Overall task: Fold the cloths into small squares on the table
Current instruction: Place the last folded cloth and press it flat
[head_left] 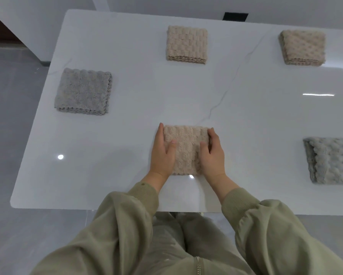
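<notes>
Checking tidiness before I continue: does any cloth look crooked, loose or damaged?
Nothing stands out. The middle beige cloth, right beige cloth, left grey cloth and right grey cloth lie folded. The near beige cloth sits square between left hand and right hand.
</notes>
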`<action>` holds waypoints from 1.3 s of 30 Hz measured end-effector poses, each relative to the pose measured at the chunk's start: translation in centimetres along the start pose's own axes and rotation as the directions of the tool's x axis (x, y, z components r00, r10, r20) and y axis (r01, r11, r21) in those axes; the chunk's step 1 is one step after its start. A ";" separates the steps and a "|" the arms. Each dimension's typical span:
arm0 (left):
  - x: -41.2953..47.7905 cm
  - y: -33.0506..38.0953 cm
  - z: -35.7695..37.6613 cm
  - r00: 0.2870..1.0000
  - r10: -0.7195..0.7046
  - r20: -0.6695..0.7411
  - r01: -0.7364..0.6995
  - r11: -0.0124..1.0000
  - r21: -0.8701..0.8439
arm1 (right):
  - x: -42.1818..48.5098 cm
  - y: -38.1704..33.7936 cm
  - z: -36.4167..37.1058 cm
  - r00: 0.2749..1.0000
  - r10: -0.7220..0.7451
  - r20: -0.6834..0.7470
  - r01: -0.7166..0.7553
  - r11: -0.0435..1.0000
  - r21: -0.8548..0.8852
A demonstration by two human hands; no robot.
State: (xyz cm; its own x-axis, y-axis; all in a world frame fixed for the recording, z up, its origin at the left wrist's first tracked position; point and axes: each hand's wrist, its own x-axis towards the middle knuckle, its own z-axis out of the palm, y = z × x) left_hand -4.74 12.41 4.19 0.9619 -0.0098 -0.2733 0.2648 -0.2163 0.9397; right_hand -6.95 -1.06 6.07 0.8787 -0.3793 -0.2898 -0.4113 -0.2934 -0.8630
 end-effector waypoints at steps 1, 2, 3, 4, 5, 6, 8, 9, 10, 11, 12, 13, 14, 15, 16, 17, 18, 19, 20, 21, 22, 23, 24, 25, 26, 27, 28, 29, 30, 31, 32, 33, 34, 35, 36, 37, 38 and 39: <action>-0.1 -0.2 -0.2 0.999 0.002 -0.040 -0.002 1.000 0.004 | 0.2 0.1 -0.3 1.000 -0.012 -0.014 0.012 1.000 -0.004; -0.3 -0.4 -0.4 0.996 0.006 -0.092 -0.006 1.000 0.005 | 0.4 0.2 -0.7 1.000 -0.024 -0.017 0.024 1.000 -0.006; -0.6 -0.7 -0.6 0.988 0.006 -0.152 -0.007 1.000 -0.004 | 0.8 0.3 -1.3 0.999 -0.039 -0.005 0.039 0.999 -0.010; -1.1 -0.9 -0.6 0.976 -0.010 -0.217 0.004 1.000 -0.028 | 1.4 0.2 -2.0 0.998 -0.052 0.023 0.053 0.998 -0.022; -1.5 -1.1 -0.5 0.959 -0.033 -0.282 0.017 0.998 -0.062 | 2.2 0.1 -2.7 0.996 -0.068 0.060 0.070 0.997 -0.037; -2.0 -1.3 -0.2 0.936 -0.054 -0.348 0.023 0.995 -0.094 | 3.1 -0.2 -3.3 0.991 -0.088 0.104 0.094 0.994 -0.054; -2.8 -1.7 0.9 0.879 -0.061 -0.472 0.004 0.993 -0.121 | 5.2 -1.0 -4.2 0.969 -0.137 0.204 0.156 0.984 -0.081; -3.1 -1.9 1.6 0.843 -0.057 -0.535 -0.010 0.992 -0.123 | 6.2 -1.3 -4.5 0.952 -0.160 0.259 0.189 0.978 -0.090; -3.4 -2.1 2.4 0.798 -0.060 -0.599 -0.024 0.991 -0.132 | 7.3 -1.8 -4.8 0.930 -0.182 0.318 0.222 0.970 -0.094; -3.7 -2.1 3.3 0.745 -0.079 -0.662 -0.036 0.987 -0.159 | 8.3 -2.3 -4.8 0.902 -0.206 0.380 0.260 0.960 -0.099; -4.1 -2.0 4.4 0.690 -0.116 -0.715 -0.048 0.978 -0.205 | 9.2 -2.8 -4.8 0.867 -0.232 0.441 0.308 0.945 -0.110; -4.5 -1.5 5.5 0.642 -0.160 -0.750 -0.060 0.964 -0.257 | 10.1 -3.3 -4.5 0.828 -0.256 0.499 0.360 0.925 -0.123; -4.8 -1.0 6.9 0.600 -0.205 -0.774 -0.065 0.951 -0.302 | 10.8 -3.6 -4.1 0.784 -0.271 0.558 0.405 0.905 -0.130; -5.2 -0.6 8.3 0.561 -0.235 -0.794 -0.070 0.942 -0.328 | 11.4 -3.9 -3.5 0.736 -0.277 0.618 0.444 0.886 -0.131; -5.4 -0.4 9.6 0.521 -0.245 -0.817 -0.085 0.938 -0.336 | 11.7 -4.2 -2.9 0.684 -0.274 0.676 0.474 0.871 -0.127; -5.5 -0.2 10.9 0.486 -0.244 -0.840 -0.113 0.935 -0.337 | 11.8 -4.4 -2.2 0.629 -0.269 0.729 0.498 0.860 -0.113; -5.4 -0.1 11.9 0.453 -0.247 -0.857 -0.140 0.929 -0.342 | 11.8 -4.6 -1.6 0.576 -0.263 0.774 0.516 0.852 -0.094; -5.2 -0.1 12.7 0.429 -0.258 -0.866 -0.162 0.921 -0.355 | 11.7 -4.7 -1.0 0.528 -0.253 0.810 0.526 0.847 -0.078; -4.9 0.0 13.4 0.407 -0.276 -0.871 -0.173 0.913 -0.370 | 11.5 -4.7 -0.6 0.488 -0.242 0.839 0.533 0.843 -0.067; -4.6 0.2 13.8 0.388 -0.293 -0.874 -0.179 0.906 -0.383 | 11.3 -4.6 -0.2 0.454 -0.232 0.860 0.540 0.839 -0.059; -4.2 0.4 14.2 0.369 -0.308 -0.877 -0.178 0.903 -0.391 | 11.2 -4.4 0.1 0.426 -0.227 0.876 0.549 0.834 -0.051; -3.9 0.7 14.4 0.351 -0.319 -0.880 -0.176 0.901 -0.397 | 11.2 -4.3 0.3 0.406 -0.227 0.885 0.558 0.829 -0.043; -3.6 1.0 14.5 0.334 -0.328 -0.884 -0.174 0.900 -0.400 | 11.1 -4.3 0.5 0.391 -0.231 0.891 0.566 0.823 -0.035; -3.3 1.2 14.6 0.323 -0.335 -0.885 -0.178 0.897 -0.404 | 11.0 -4.2 0.6 0.379 -0.233 0.896 0.571 0.820 -0.028; -3.1 1.2 14.6 0.318 -0.340 -0.885 -0.185 0.893 -0.410 | 10.9 -4.1 0.7 0.370 -0.233 0.899 0.573 0.819 -0.023; -2.9 1.2 14.6 0.319 -0.343 -0.884 -0.191 0.890 -0.414 | 10.9 -4.1 0.7 0.362 -0.233 0.903 0.576 0.817 -0.021; -2.8 1.2 14.7 0.320 -0.340 -0.884 -0.192 0.891 -0.412 | 10.8 -4.1 0.7 0.355 -0.231 0.906 0.580 0.815 -0.019; -2.8 1.2 14.7 0.322 -0.339 -0.884 -0.192 0.891 -0.411 | 10.8 -4.1 0.7 0.348 -0.231 0.909 0.583 0.812 -0.017; -2.8 1.2 14.7 0.320 -0.343 -0.883 -0.190 0.890 -0.414 | 10.7 -4.2 0.7 0.346 -0.231 0.909 0.584 0.811 -0.016; -2.8 1.2 14.7 0.315 -0.352 -0.882 -0.187 0.888 -0.421 | 10.7 -4.3 0.7 0.354 -0.236 0.905 0.584 0.812 -0.017; -2.8 1.1 14.7 0.308 -0.360 -0.881 -0.178 0.888 -0.425 | 10.7 -4.3 0.7 0.369 -0.240 0.898 0.582 0.813 -0.022; -2.9 1.1 14.7 0.306 -0.361 -0.881 -0.172 0.889 -0.424 | 10.7 -4.3 0.7 0.382 -0.244 0.892 0.583 0.812 -0.027; -2.9 1.1 14.7 0.310 -0.356 -0.881 -0.170 0.891 -0.420 | 10.7 -4.2 0.7 0.385 -0.242 0.890 0.584 0.811 -0.032; -2.9 1.2 14.7 0.324 -0.351 -0.878 -0.169 0.892 -0.419 | 10.5 -4.1 0.7 0.383 -0.234 0.894 0.583 0.811 -0.038; -2.9 1.3 14.6 0.341 -0.352 -0.872 -0.166 0.890 -0.425 | 10.3 -4.0 0.6 0.383 -0.224 0.896 0.580 0.813 -0.045; -2.9 1.4 14.5 0.359 -0.358 -0.862 -0.159 0.887 -0.434 | 10.1 -4.0 0.6 0.389 -0.223 0.894 0.579 0.814 -0.049; -3.2 1.4 14.3 0.373 -0.355 -0.857 -0.148 0.889 -0.433 | 9.9 -4.1 0.6 0.407 -0.232 0.884 0.582 0.812 -0.055; -3.6 1.4 14.0 0.385 -0.333 -0.861 -0.127 0.905 -0.407 | 9.8 -4.3 0.5 0.433 -0.248 0.867 0.590 0.805 -0.065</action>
State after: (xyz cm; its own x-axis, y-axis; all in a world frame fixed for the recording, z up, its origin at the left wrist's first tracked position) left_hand -8.74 -1.51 3.63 0.3408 0.9085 -0.2417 0.1456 0.2030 0.9683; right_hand 3.55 -3.12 6.76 0.6923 0.6690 -0.2706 0.1720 -0.5171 -0.8385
